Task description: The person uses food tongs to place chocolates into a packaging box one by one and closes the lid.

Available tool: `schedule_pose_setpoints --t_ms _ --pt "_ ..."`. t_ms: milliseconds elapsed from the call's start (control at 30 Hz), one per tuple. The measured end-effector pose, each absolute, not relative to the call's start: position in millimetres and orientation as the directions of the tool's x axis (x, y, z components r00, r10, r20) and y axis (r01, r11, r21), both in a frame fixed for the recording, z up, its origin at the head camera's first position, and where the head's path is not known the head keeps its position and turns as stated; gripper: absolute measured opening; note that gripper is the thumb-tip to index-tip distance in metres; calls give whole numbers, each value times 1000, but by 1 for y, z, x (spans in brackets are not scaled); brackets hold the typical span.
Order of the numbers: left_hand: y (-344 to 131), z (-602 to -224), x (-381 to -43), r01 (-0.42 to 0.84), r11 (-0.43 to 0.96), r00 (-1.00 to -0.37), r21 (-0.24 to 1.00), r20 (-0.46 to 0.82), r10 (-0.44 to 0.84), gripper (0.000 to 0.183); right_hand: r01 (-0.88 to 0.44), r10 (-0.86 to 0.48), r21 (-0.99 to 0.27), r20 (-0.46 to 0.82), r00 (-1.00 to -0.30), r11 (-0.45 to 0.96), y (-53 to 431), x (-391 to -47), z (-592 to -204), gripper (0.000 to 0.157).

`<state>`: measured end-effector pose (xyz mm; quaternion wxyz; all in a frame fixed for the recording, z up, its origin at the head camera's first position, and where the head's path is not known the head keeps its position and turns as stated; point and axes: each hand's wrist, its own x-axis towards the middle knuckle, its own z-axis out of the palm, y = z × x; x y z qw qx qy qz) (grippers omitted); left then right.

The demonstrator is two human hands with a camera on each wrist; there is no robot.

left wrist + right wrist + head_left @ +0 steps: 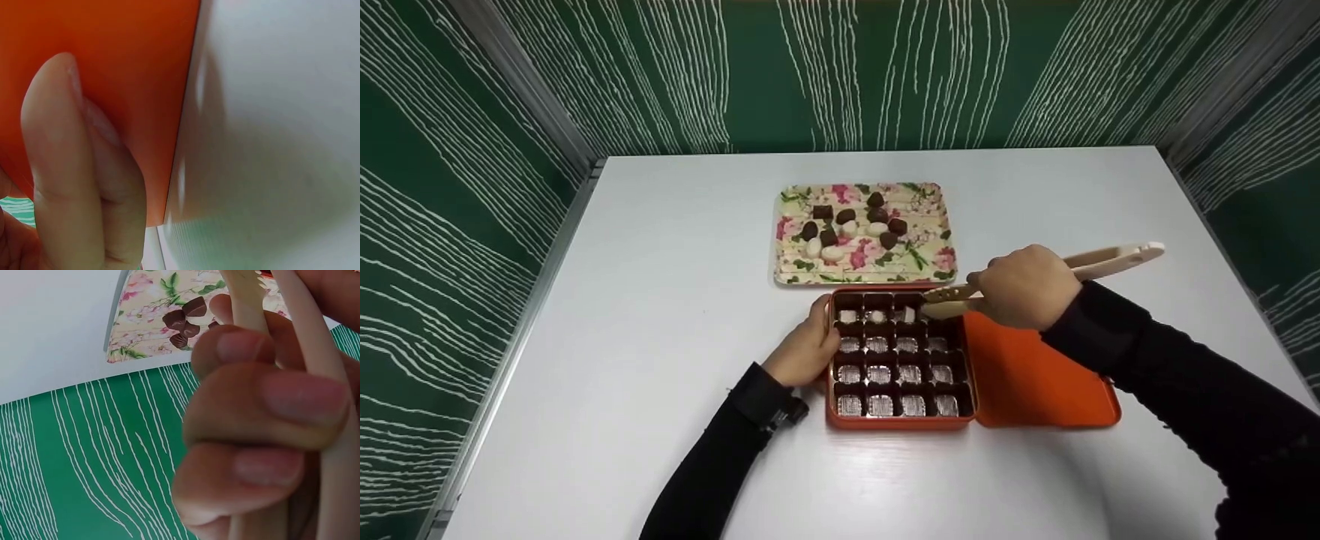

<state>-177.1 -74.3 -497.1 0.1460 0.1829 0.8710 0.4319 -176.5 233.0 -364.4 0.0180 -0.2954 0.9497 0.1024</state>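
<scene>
In the head view my right hand (1027, 286) grips a pair of cream tongs (1114, 260), fingers curled round both arms. The tongs' tips (945, 309) reach into the top right compartment of the orange box (901, 424); whether they pinch a piece is hidden. My left hand (802, 349) holds the box's left side, its fingers (62, 146) against the outer wall and the thumb at the rim. Pale chocolates (847, 316) sit in the other three top-row compartments of the dark divided insert (893, 357). The lower rows show bare shiny bottoms.
Behind the box lies a flowered tray (934, 259) bearing several dark and white chocolates (846, 216). A flat orange lid (1042, 382) lies right of the box, partly under the right forearm. Green white-streaked panels (870, 75) border the white table (690, 300).
</scene>
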Motion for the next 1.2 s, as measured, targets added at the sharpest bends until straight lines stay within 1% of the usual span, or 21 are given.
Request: schedule_pose_setpoints --t_ms 133,300,400,500,567,633,700,767,833,1000,1200 --pt "-75 -497 -177 202 575 -891 793 -94 443 65 -550 -540 207 -111 -835 809 231 -179 -360 22" --pt "-75 -498 -178 198 581 -894 790 -98 438 65 -539 -516 171 -164 -841 825 230 -183 -354 18" --pt "-75 -497 -178 196 577 -894 793 -97 438 65 -535 -508 108 -202 -837 838 232 -187 -349 20" --pt "-75 -497 -178 195 575 -894 795 -97 438 65 -517 -495 19 -258 -830 856 239 -193 -343 29" --pt "-75 -496 -178 197 581 -894 790 -98 437 65 -503 -493 -35 -270 -827 864 244 -200 -340 33" --pt "-74 -496 -178 195 581 -894 790 -100 436 65 -495 -496 -70 -244 -833 866 249 -206 -339 35" --pt "-74 -496 -178 199 583 -894 788 -98 437 65 -492 -500 -90 -181 -847 866 251 -212 -342 36" --pt "-75 -496 -178 202 578 -893 791 -94 440 65 -494 -505 -107 -122 -854 863 249 -219 -348 36" --pt "-75 -496 -178 208 573 -892 793 -87 444 65 -496 -506 -116 -89 -858 860 243 -227 -356 38" --pt "-74 -495 -178 231 553 -884 800 -65 463 62 -523 -531 -116 -63 -845 845 222 -248 -381 37" --pt "-75 -495 -178 246 550 -885 798 -47 464 62 -561 -563 -53 -45 -825 826 184 -270 -407 38"
